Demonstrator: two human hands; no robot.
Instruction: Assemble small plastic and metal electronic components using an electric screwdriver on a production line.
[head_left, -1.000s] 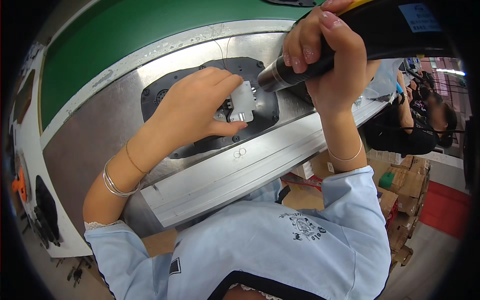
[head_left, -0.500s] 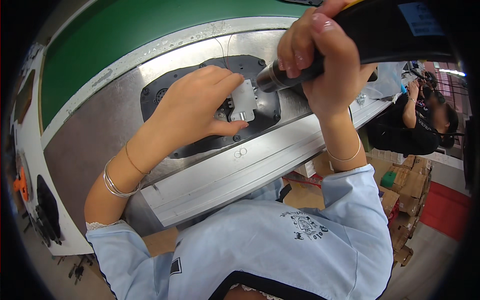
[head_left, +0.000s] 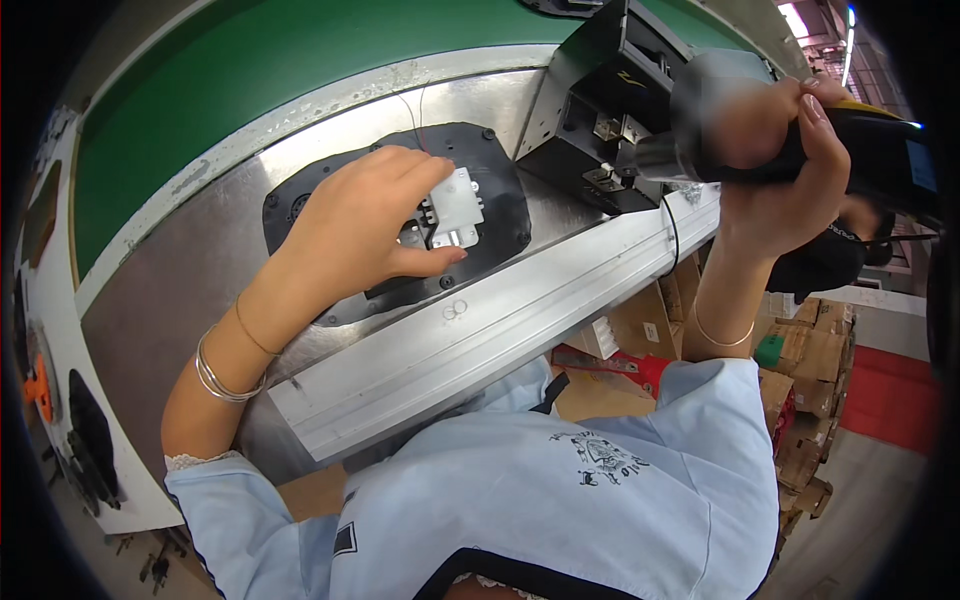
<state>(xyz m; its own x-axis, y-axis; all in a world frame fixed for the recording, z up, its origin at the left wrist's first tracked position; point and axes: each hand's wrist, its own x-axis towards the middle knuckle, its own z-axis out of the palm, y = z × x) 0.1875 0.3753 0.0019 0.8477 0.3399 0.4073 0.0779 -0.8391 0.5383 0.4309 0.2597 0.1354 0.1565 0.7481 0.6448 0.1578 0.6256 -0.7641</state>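
Observation:
My left hand (head_left: 360,230) rests on a black moulded plate (head_left: 500,195) lying on the steel bench, with fingers and thumb around a small white plastic part (head_left: 458,208) set on the plate. My right hand (head_left: 790,170) is raised to the right, wrapped around the black body of a power screwdriver (head_left: 880,150) whose metal nose points left toward a black box-shaped unit (head_left: 610,90). The tool's tip is blurred and away from the white part.
A green conveyor belt (head_left: 220,90) runs behind the steel bench (head_left: 170,300). An aluminium rail (head_left: 500,320) edges the bench toward me. Cardboard boxes (head_left: 810,350) and a red floor strip (head_left: 895,400) lie below right. An orange and some black items (head_left: 70,430) sit at far left.
My right hand has lifted the screwdriver off the white part and swung it up and to the right. My left hand has stayed on the part.

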